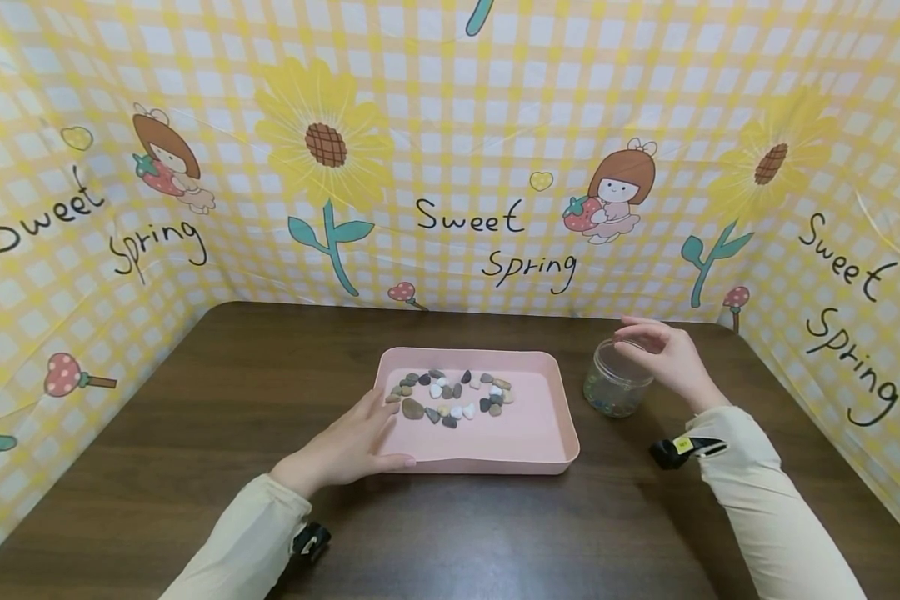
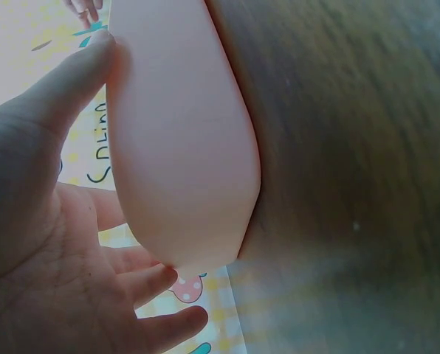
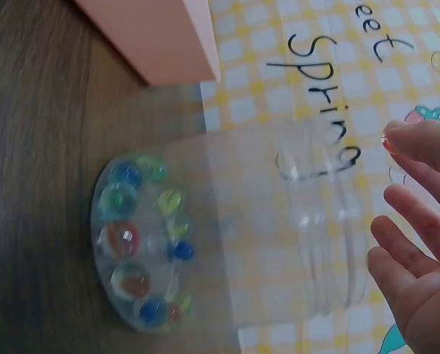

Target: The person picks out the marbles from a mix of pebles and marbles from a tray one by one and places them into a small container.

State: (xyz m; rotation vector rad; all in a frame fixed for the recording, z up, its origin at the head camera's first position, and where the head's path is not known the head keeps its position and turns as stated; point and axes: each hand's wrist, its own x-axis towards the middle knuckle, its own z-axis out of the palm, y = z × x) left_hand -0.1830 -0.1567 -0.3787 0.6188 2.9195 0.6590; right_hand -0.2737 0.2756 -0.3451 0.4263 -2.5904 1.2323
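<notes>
A pink rectangular tray (image 1: 525, 417) lies on the table with several pebbles (image 1: 450, 410) inside, grey, dark and white, laid in a curving outline. At its near left corner rests my left hand (image 1: 348, 442), thumb along the front rim and fingers spread against the left side. To the right of the tray stands a clear jar (image 1: 617, 392) with several coloured glass marbles (image 3: 124, 240) at its bottom. Just above the jar's mouth is my right hand (image 1: 663, 358). Its fingertips pinch a small reddish glassy marble (image 3: 387, 142), mostly hidden by the fingers.
The dark wooden table (image 1: 480, 533) carries the tray and the jar. Behind and at both sides hangs a yellow checked cloth (image 1: 457, 150) printed with flowers and lettering. Black wrist straps (image 1: 671, 452) sit on the sleeves.
</notes>
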